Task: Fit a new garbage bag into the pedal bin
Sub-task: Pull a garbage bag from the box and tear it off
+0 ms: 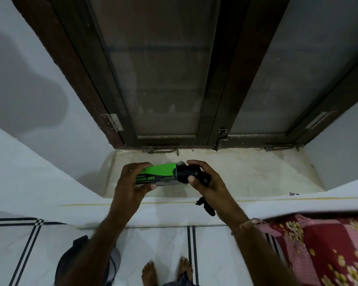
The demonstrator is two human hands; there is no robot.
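Both hands were busy: the left hand (132, 182) gripped the garbage bag box (156, 174), the right hand (205, 182) pinched a black bag roll (187, 173) at its open end.

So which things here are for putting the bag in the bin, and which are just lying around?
For the job:
- green garbage bag box, in the left hand
- black bag roll, gripped by the right hand

Just lying about:
- floral cloth
- window latch
- dark round thing by the feet, unclear

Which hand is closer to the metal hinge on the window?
Left. The left hand holds the green box just below and right of the hinge. The right hand, gripping the black bag roll, is farther off to the right.
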